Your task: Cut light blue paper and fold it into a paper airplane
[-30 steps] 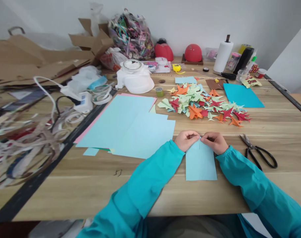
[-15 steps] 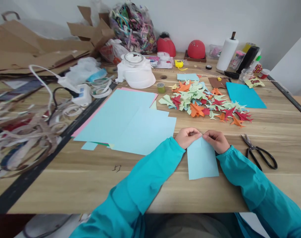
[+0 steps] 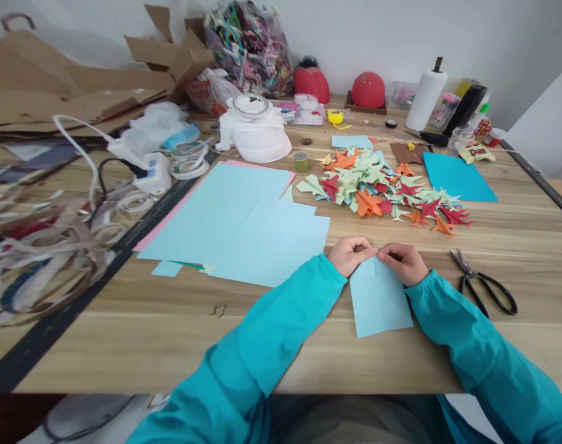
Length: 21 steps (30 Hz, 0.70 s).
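A small light blue sheet of paper lies on the table in front of me, with a crease running down from its top edge. My left hand pinches the sheet at the top, thumb and fingertips together. Beside it, my right hand is closed on the same top edge, its fingertips almost meeting the left ones. Both upper corners look folded inward, though the fingers partly hide them. To the right of my right hand rest black-handled scissors, blades slightly apart.
Large light blue sheets lie stacked at the left. Behind my hands spreads a pile of folded paper planes in green, orange and red. A teal sheet sits at the back right. Tangled ribbons and a power strip occupy the far left.
The lower edge of the small sheet has swung slightly to the right. Both hands keep their pinch at its top in nearly the same place.
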{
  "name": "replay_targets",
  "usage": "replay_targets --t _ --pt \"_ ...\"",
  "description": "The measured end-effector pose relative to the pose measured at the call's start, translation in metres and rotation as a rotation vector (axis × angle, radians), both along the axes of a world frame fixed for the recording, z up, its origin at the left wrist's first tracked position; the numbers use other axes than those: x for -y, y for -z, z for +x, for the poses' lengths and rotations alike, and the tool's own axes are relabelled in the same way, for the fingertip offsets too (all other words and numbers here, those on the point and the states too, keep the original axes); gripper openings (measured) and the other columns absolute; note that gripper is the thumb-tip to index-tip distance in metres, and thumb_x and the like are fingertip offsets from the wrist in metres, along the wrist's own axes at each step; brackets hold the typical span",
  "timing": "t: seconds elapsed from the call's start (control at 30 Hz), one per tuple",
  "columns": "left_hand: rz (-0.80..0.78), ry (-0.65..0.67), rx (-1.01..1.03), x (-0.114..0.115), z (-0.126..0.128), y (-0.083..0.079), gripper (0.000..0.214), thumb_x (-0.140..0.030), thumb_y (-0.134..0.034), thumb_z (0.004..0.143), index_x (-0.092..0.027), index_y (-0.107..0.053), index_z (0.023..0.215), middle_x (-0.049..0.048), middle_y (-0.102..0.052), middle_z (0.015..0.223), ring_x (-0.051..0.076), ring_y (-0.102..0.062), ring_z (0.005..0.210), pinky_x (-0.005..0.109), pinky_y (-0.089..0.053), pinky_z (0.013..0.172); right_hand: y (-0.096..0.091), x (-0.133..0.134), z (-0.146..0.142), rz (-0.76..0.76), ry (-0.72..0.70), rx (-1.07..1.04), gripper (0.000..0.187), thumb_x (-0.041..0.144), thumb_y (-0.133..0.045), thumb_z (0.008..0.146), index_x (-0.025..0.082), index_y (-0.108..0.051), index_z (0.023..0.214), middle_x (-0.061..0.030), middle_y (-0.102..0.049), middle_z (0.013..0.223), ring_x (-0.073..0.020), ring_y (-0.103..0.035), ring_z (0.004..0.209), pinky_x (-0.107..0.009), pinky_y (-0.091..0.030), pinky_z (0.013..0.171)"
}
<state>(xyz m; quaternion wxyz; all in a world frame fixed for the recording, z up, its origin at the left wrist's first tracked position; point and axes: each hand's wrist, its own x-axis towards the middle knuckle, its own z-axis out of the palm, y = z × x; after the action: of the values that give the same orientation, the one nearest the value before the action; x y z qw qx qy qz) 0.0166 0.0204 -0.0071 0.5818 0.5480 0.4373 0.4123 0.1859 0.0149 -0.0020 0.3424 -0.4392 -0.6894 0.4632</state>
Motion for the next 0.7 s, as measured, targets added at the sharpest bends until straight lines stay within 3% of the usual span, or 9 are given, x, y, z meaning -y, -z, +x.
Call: replay_targets --t 0.13,0.37,0.7 --pt "-0.051 -0.040 0.039 0.0012 0.0006 -0.0023 0.037 -0.050 -0.059 0.069 -0.013 -0.060 0.064 -0.0027 -0.051 0.054 0.008 -0.042 0.052 0.022 -0.032 0.050 0.0016 0.0000 0.0011 -0.005 0.039 -0.019 0.031 0.044 -0.060 0.074 0.015 -0.061 0.067 0.0001 -0.057 0.061 -0.0109 -0.048 0.057 -0.024 -0.038 0.054" --pt "-0.054 0.001 0.011 0.0021 -0.0005 -0.0044 0.027 -0.038 -0.069 0.058 -0.013 -0.060 0.064 -0.0045 -0.049 0.050 0.007 -0.039 0.048 0.021 -0.028 0.047 0.0025 -0.0004 0.0007 -0.010 0.045 -0.024 0.031 0.044 -0.061 0.074 0.014 -0.062 0.067 0.0006 -0.057 0.059 -0.0102 -0.048 0.056 -0.023 -0.038 0.053" --pt "-0.075 0.009 0.022 0.0009 -0.0020 -0.0010 0.023 -0.035 -0.067 0.060 -0.013 -0.062 0.065 -0.0044 -0.048 0.050 0.007 -0.039 0.049 0.021 -0.027 0.048 0.0025 -0.0010 0.0005 -0.028 0.054 -0.030 0.029 0.043 -0.062 0.072 0.015 -0.062 0.069 0.0002 -0.057 0.061 -0.0102 -0.047 0.056 -0.024 -0.037 0.053"
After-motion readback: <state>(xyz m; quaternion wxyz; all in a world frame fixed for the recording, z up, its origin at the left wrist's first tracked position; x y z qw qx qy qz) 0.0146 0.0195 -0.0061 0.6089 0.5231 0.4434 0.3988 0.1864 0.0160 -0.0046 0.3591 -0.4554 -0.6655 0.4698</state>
